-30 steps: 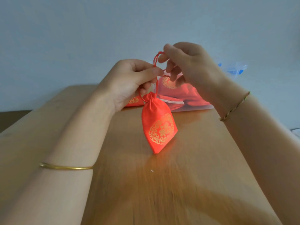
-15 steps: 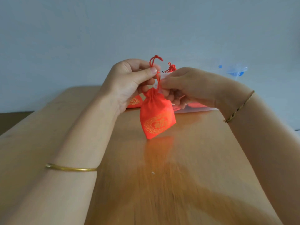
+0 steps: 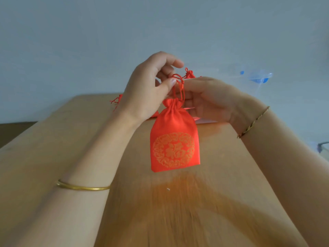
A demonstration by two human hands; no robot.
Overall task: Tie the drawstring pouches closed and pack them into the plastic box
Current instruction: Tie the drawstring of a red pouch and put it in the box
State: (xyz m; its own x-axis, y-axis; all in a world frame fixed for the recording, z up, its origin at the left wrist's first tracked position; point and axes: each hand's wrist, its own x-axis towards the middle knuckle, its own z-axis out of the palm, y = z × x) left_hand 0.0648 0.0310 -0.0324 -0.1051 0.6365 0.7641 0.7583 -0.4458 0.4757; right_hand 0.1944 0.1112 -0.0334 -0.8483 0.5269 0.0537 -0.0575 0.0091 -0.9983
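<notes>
Table: the light wooden table (image 3: 222, 202) lies under the hanging pouch, which is clear of its surface. A drop would land there (time lost, nothing broken).
Box: the clear plastic box with a blue clasp (image 3: 256, 78) stands at the far edge behind the hands. A careless reach toward it could nudge it off the back.
Left hand: the left hand (image 3: 147, 93) pinches the cord's top loop under its thumb, forefinger lifted free.
Right hand: the right hand (image 3: 211, 100) meets the cord from the other side and appears to pinch it.
Pouch: the red fabric pouch with a round gold print (image 3: 174, 141) dangles between the hands, its neck gathered. Uneven pulling could let the neck reopen.
Cord: the thin red drawstring cord (image 3: 178, 86) is slippery-looking. A loose half-knot may slide undone, or snag a fingertip.
</notes>
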